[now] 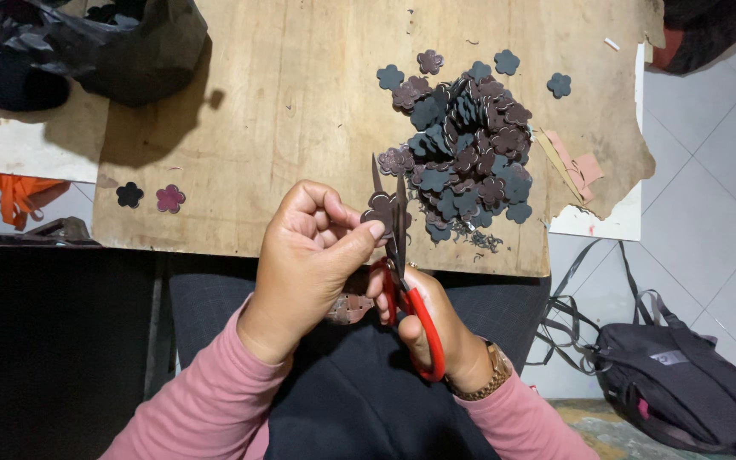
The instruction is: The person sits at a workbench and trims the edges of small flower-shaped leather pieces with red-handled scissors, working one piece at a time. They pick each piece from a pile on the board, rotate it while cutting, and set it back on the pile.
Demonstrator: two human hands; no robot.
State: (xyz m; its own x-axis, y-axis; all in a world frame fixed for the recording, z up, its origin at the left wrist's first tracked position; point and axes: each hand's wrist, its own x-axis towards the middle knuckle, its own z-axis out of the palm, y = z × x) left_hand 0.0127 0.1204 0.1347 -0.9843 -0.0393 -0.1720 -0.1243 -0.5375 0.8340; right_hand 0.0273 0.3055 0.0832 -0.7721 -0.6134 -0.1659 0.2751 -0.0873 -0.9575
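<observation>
My left hand (308,260) pinches a small brown flower-shaped cutout (378,207) between thumb and fingers, just above the near edge of a wooden board (300,102). My right hand (436,328) grips red-handled scissors (411,311), whose dark blades point up and straddle the cutout. A brown scrap piece (349,308) lies on my lap under the hands. A heap of dark blue and brown flower cutouts (468,145) covers the board just beyond the scissors.
Two lone cutouts, one black (129,195) and one maroon (170,198), lie at the board's left. A black plastic bag (121,43) sits at the far left corner. Pink strips (577,166) lie right of the heap. A dark backpack (683,383) rests on the tiled floor.
</observation>
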